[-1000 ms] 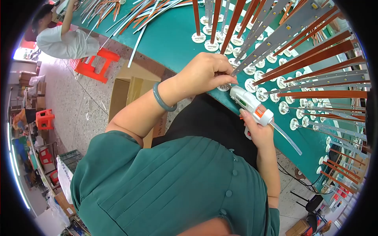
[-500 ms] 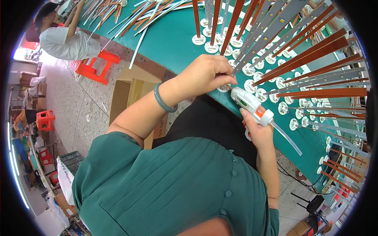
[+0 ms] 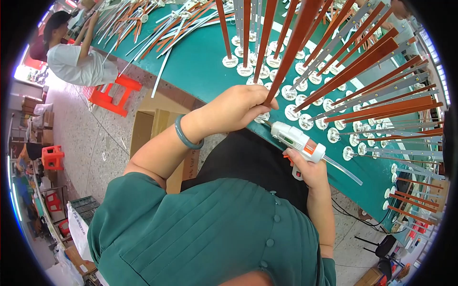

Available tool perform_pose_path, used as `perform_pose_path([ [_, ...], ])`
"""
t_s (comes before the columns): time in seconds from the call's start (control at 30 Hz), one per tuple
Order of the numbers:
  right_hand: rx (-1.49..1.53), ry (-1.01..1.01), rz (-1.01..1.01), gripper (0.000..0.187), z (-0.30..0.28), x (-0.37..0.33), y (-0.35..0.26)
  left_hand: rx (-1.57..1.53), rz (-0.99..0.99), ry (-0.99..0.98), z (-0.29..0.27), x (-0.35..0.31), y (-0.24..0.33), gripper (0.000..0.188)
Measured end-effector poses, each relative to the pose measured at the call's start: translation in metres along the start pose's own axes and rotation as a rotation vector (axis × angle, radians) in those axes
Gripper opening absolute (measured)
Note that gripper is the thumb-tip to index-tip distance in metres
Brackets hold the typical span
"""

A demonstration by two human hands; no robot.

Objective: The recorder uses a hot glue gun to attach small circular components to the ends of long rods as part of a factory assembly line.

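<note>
Left hand (image 3: 237, 107) pinching brown strip (image 3: 289, 52); right hand (image 3: 312, 169) gripping glue gun (image 3: 291, 135). Beyond grip: upright strips (image 3: 350, 73), apparently done. Leftward: loose strips (image 3: 181, 32), likely pending.

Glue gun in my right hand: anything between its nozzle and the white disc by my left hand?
Nothing visible. The glue gun points its nozzle at the white disc from the right. Your left hand, holding a brown strip, overlaps the disc's far side.

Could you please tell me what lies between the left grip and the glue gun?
In the head view, a round white base, partly hidden, shows between the left grip and the glue gun.
</note>
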State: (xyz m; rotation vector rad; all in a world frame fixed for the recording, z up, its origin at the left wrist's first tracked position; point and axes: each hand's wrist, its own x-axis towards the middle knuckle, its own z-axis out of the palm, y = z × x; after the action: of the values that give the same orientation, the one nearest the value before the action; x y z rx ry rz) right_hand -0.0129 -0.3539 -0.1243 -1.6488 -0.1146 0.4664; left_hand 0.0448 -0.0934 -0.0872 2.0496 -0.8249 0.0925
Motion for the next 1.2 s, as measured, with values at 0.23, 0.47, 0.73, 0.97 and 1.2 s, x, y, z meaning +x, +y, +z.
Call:
perform_pose_path([
  [0.23,-0.022,0.063,-0.033,0.035,0.011,0.007,-0.007,0.008,0.007,0.024,0.003,-0.002,0.001,0.009],
  [0.47,-0.057,0.08,-0.007,0.034,0.013,0.008,-0.007,-0.004,0.021,0.029,0.003,-0.001,0.0,0.007],
  [0.73,-0.087,0.088,0.051,0.031,0.011,0.008,-0.008,0.0,0.034,0.04,0.003,-0.003,0.0,0.008],
  [0.97,0.046,0.169,0.063,0.028,0.007,-0.001,0.0,-0.001,-0.004,0.041,-0.007,-0.009,-0.003,0.013],
  [1.2,0.3,0.059,-0.182,0.032,-0.018,-0.013,0.028,0.182,-0.259,0.471,-0.077,-0.041,-0.014,0.013],
])
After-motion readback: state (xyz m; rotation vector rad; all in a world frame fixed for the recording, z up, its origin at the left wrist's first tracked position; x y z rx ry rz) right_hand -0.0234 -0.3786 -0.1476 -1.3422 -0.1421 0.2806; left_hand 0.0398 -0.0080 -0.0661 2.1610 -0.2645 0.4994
